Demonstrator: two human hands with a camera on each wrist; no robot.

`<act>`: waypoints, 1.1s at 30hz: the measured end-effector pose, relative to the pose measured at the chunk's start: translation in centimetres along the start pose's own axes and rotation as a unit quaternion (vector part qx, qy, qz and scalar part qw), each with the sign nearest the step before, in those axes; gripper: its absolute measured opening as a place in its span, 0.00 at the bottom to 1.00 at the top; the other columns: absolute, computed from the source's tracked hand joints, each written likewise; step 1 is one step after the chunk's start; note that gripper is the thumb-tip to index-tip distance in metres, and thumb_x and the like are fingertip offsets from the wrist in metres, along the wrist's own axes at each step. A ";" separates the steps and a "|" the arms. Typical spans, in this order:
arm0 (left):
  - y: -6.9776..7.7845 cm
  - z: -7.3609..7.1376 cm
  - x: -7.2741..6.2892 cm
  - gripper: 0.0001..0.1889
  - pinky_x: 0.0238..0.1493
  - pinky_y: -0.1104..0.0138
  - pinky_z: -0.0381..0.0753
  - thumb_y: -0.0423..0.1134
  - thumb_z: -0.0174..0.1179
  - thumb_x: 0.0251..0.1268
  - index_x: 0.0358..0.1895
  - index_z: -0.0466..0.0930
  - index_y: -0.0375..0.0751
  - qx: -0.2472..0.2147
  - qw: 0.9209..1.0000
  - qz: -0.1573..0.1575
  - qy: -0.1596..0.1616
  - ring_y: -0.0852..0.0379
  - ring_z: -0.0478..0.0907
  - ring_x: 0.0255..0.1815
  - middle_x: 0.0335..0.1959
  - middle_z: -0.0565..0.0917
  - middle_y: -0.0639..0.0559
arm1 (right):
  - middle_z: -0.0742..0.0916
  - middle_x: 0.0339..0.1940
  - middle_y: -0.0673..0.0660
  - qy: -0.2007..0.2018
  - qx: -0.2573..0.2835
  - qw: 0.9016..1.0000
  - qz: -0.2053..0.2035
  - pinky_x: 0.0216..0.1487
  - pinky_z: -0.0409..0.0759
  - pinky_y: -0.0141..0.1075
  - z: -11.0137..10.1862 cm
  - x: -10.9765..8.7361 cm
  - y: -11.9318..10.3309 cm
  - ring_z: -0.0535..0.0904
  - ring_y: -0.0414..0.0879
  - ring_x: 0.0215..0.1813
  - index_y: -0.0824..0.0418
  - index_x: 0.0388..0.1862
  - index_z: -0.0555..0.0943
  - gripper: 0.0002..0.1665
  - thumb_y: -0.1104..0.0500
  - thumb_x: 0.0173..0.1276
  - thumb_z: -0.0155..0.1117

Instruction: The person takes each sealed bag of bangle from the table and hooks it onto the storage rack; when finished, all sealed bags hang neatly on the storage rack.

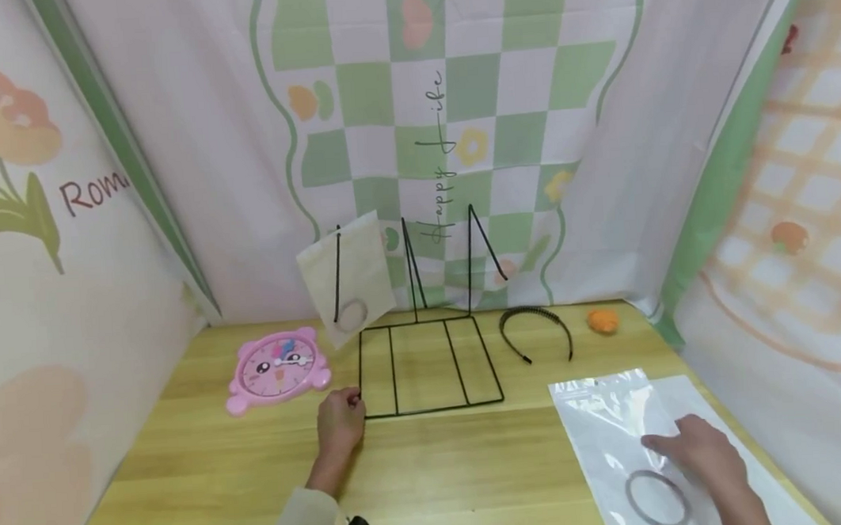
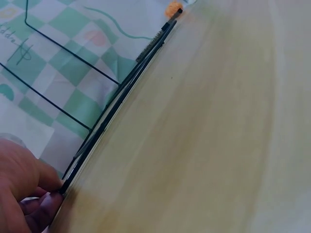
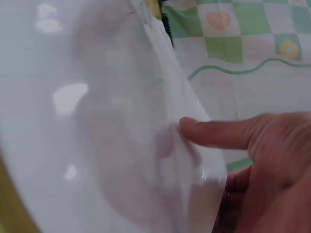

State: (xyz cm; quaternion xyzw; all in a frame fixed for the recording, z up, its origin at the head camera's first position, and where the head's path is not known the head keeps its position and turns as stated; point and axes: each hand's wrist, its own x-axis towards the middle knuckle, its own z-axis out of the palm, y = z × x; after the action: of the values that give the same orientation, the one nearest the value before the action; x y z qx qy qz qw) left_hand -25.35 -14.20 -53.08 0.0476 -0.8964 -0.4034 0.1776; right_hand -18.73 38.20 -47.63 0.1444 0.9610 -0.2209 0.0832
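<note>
My left hand pinches the black wire rack while my right hand grips a zip-lock bag holding a ring.

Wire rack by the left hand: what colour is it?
The wire rack is black, seen best in the head view.

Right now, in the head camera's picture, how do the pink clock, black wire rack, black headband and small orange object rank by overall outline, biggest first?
1. Black wire rack
2. Pink clock
3. Black headband, narrower than the clock
4. Small orange object
</note>
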 end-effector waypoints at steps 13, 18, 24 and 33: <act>-0.4 -0.3 0.2 0.14 0.41 0.54 0.84 0.28 0.61 0.55 0.46 0.85 0.32 0.006 1.000 -0.018 -0.021 0.47 0.83 0.36 0.36 0.87 0.41 | 0.83 0.28 0.51 0.078 0.190 0.959 -0.195 0.29 0.74 0.32 -0.7 -2.4 -2.7 0.75 0.36 0.29 0.64 0.44 0.80 0.15 0.51 0.74 0.57; -0.2 -0.3 0.2 0.14 0.41 0.53 0.84 0.29 0.61 0.55 0.46 0.85 0.33 0.005 1.000 -0.020 -0.022 0.45 0.84 0.37 0.36 0.87 0.41 | 0.87 0.33 0.49 0.047 0.236 0.938 -0.251 0.34 0.79 0.32 -0.4 -3.1 -5.2 0.80 0.37 0.34 0.64 0.48 0.79 0.12 0.57 0.75 0.55; -0.1 -0.2 0.0 0.13 0.41 0.52 0.84 0.29 0.61 0.54 0.44 0.86 0.34 0.002 1.000 -0.015 -0.016 0.44 0.84 0.37 0.36 0.87 0.42 | 0.88 0.33 0.51 0.023 0.266 0.918 -0.294 0.31 0.83 0.37 0.1 -3.4 -8.5 0.83 0.40 0.34 0.67 0.50 0.79 0.12 0.61 0.74 0.55; -0.1 -0.2 0.2 0.13 0.36 0.55 0.83 0.28 0.62 0.52 0.42 0.87 0.34 0.021 1.000 0.011 -0.002 0.49 0.83 0.32 0.33 0.87 0.44 | 0.88 0.35 0.47 0.027 0.269 0.876 -0.401 0.31 0.82 0.35 -0.1 -3.2 -13.7 0.83 0.38 0.34 0.67 0.52 0.80 0.13 0.67 0.73 0.55</act>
State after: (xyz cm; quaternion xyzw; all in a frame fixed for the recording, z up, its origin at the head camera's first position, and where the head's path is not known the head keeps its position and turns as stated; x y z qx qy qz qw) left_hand -25.49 -14.41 -52.98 0.0408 -0.9057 -0.3821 0.1791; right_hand -20.01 25.72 -41.33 -0.2302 0.8421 -0.4811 -0.0802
